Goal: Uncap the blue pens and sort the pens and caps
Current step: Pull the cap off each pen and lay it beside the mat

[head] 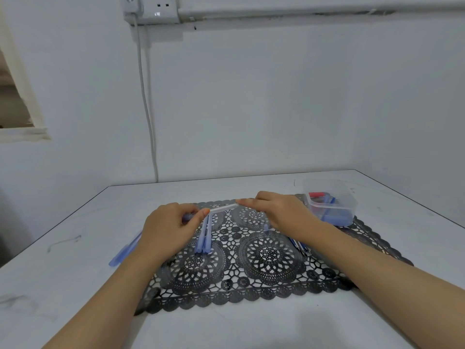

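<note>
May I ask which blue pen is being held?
The clear-barrelled pen between left hand and right hand; other pens lie on the black lace mat or table.

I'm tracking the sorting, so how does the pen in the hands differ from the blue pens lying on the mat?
The held pen is raised, gripped at each end by the left hand and right hand; the blue pens lie on the black mat. The held pen runs sideways; the blue pens run front to back. Both are slim and straight.

a black lace mat (269,255) on a white table (75,285), cable (146,109) hanging from wall socket (161,8).
</note>
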A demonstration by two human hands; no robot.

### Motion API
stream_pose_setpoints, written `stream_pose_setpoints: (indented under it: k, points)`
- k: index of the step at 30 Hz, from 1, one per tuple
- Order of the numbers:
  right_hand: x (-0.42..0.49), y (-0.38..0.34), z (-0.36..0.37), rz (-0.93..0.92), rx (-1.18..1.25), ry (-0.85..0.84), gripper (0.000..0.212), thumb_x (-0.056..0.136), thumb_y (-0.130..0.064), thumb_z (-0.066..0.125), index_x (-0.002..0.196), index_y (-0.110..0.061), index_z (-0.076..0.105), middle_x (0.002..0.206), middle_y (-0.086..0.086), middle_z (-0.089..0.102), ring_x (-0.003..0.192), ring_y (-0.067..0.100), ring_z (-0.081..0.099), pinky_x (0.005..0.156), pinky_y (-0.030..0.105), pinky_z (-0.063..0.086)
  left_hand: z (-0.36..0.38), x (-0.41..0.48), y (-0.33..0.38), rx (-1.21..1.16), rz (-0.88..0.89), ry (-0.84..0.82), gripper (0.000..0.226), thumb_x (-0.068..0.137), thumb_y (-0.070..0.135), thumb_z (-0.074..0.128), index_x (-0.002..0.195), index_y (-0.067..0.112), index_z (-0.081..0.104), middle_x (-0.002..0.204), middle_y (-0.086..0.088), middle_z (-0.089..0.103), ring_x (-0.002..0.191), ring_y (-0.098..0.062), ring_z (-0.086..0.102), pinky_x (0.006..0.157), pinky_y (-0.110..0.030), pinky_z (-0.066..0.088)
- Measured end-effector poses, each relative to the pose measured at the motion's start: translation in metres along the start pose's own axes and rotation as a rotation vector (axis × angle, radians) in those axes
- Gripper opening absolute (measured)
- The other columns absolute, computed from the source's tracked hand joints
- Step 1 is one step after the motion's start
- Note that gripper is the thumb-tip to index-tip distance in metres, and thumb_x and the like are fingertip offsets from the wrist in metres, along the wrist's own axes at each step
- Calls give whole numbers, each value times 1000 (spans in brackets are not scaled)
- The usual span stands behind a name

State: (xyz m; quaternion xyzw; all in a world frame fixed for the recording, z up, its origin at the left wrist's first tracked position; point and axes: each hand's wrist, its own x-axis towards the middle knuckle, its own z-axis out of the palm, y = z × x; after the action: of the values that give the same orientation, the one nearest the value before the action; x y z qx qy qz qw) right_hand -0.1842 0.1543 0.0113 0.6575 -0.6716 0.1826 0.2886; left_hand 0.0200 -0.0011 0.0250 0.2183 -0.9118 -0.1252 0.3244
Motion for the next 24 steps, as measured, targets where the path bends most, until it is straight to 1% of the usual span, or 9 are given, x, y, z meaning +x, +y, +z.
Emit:
stream_pose_setpoints:
  k: [2,4,7,11,13,15,18,21,24]
  points:
    - [0,0,0,4,7,9,67,71,6,46,127,-30,56,81,1,62,54,22,56,36,33,47,0,0,0,-9,-1,0,34,89,51,46,86,29,70,57,-3,63,60,-13,58,53,-23,39]
    - [0,-1,0,-2,16,27,67,70,9,50,125,-27,58,80,1,63,53,20,56,36,31,47,1,0,-1,-15,-1,2,33,89,51,46,89,30,70,57,-3,63,60,-12,58,53,-22,38]
    - [0,-3,0,-12,33,52,65,67,10,53,122,-24,61,78,-1,63,53,18,56,34,31,46,1,0,-1,-3,9,2,34,89,52,45,87,29,70,55,-4,61,57,-12,57,51,-22,35]
    - [0,-4,1,-22,45,74,62,66,12,58,118,-20,63,77,-1,63,53,18,57,34,33,47,2,1,-2,9,20,7,34,89,53,45,86,30,70,54,-4,60,56,-14,57,53,-25,40]
    - [0,-5,0,-23,54,79,58,67,10,56,117,-19,64,77,-1,64,53,18,58,36,30,47,3,1,-3,14,25,13,38,89,55,44,84,28,69,54,-5,60,57,-14,57,54,-26,41]
    - [0,-6,-1,-17,72,83,53,71,4,48,116,-19,65,77,-3,64,54,17,59,37,27,47,3,1,-4,15,33,15,44,88,60,40,83,28,69,53,-5,59,56,-14,57,54,-27,42]
    - [-1,-9,0,5,100,78,48,78,-6,39,116,-20,64,80,-3,65,59,17,61,43,31,51,4,1,-4,14,48,18,50,81,64,34,81,30,69,53,-3,59,55,-12,56,49,-24,38]
    - [-1,-13,-2,49,157,28,43,84,-11,39,118,-18,63,88,0,67,68,21,63,55,38,55,6,0,-3,8,69,4,43,85,64,38,81,33,69,53,2,57,55,-5,53,48,-22,31]
    - [1,-21,-4,41,193,-4,46,86,-20,31,118,-16,64,90,2,67,70,22,63,59,33,53,8,-1,-3,35,102,-3,36,87,57,43,80,32,68,60,5,58,60,-2,51,50,-19,29]
